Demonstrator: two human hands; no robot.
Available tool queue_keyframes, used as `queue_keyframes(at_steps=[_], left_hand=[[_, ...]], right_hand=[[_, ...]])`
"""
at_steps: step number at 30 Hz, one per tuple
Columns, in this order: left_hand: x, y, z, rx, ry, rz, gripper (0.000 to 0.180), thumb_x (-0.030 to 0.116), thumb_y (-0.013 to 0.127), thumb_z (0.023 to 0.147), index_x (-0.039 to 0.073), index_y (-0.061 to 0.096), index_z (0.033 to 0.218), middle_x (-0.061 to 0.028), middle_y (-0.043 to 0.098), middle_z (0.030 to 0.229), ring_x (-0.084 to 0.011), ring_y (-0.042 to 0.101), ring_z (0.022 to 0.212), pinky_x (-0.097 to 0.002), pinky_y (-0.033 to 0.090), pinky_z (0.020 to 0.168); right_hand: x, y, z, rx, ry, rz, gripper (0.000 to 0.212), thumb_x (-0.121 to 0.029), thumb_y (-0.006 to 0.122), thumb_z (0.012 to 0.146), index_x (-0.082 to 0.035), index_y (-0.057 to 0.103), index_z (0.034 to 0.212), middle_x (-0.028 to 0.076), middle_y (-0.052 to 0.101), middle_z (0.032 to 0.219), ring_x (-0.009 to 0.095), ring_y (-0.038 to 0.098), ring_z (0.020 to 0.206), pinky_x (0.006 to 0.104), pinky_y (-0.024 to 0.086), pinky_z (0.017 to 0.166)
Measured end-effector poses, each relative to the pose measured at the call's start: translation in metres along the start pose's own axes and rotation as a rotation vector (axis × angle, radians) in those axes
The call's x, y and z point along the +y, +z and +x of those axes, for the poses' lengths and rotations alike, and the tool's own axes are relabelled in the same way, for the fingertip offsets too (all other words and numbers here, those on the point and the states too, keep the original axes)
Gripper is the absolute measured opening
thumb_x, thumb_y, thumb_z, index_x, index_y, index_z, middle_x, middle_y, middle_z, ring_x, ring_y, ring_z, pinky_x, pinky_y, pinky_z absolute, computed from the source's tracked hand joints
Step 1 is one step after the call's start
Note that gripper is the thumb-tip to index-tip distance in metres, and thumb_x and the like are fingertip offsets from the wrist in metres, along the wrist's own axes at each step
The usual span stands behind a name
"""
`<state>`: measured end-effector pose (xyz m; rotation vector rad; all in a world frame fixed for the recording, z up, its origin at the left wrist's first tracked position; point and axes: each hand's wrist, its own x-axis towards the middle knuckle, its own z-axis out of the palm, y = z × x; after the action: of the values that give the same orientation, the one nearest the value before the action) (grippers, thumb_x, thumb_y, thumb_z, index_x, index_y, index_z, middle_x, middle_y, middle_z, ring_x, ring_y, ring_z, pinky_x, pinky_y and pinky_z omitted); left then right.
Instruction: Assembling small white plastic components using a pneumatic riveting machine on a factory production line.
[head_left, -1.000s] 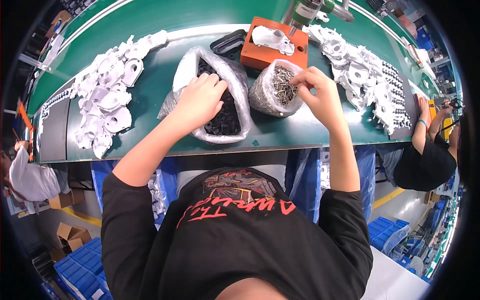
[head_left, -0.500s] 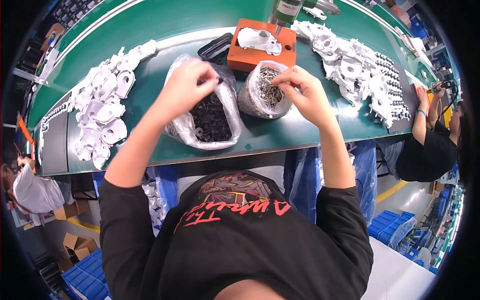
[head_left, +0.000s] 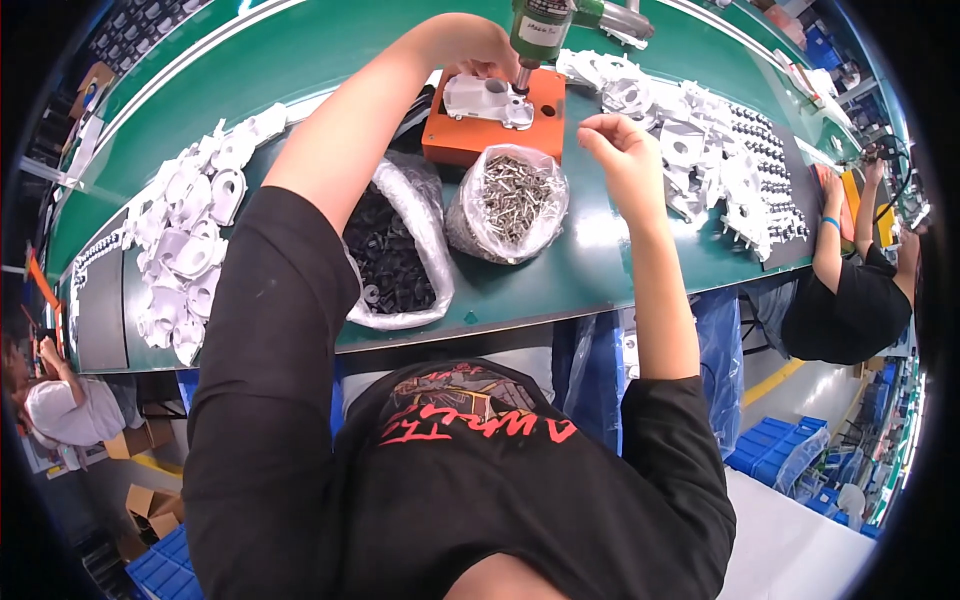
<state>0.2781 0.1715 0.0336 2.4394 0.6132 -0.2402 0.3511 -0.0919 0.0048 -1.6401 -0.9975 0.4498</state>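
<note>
My left hand [head_left: 478, 45] reaches to the far side of an orange fixture block [head_left: 452, 138], its curled fingers at the far edge of the white plastic part [head_left: 470, 97] lying on the block. The green power screwdriver [head_left: 541, 32] hangs just right of those fingers, its tip over the part's right end; it partly hides them. My right hand [head_left: 628, 155] hovers right of the block with thumb and forefinger pinched together; anything between them is too small to make out. Nearer me are a clear bag of metal screws [head_left: 515, 200] and a plastic bag of small black parts [head_left: 395, 250].
Piles of white plastic parts lie at left [head_left: 190, 225] and right [head_left: 700, 150]. Rows of small dark-topped pieces [head_left: 775, 165] stand beside the right pile. A co-worker [head_left: 845, 300] works at far right, another person [head_left: 75, 405] at far left. Blue crates [head_left: 775, 450] stand on the floor.
My left hand has gone from the bag of black parts up to the orange block. My right hand has left the screw bag, moving right. The whole view has shifted slightly.
</note>
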Motion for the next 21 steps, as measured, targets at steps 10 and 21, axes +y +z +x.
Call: queue_keyframes(at_steps=[10,21], left_hand=[[0.027,-0.004,-0.007,-0.056,0.015,0.142,0.018,0.023,0.068,0.076,0.005,0.068,0.079,-0.0041,0.065,0.073,-0.0133,0.057,0.063,-0.0271,0.047,0.056],[-0.01,0.061,-0.087,0.664,0.333,0.265,0.031,0.019,0.057,0.081,0.002,0.056,0.106,-0.0192,0.058,0.104,-0.0357,0.054,0.1,-0.0391,0.044,0.086]], right_hand=[[0.022,0.03,0.051,0.002,-0.062,0.064,0.021,-0.014,0.064,0.081,0.003,0.063,0.094,0.007,0.066,0.086,0.011,0.062,0.077,0.0242,0.048,0.074],[0.042,0.057,0.07,0.04,-0.231,-0.133,0.019,-0.014,0.067,0.078,0.0,0.065,0.09,0.009,0.067,0.077,0.012,0.062,0.068,0.0258,0.049,0.064]])
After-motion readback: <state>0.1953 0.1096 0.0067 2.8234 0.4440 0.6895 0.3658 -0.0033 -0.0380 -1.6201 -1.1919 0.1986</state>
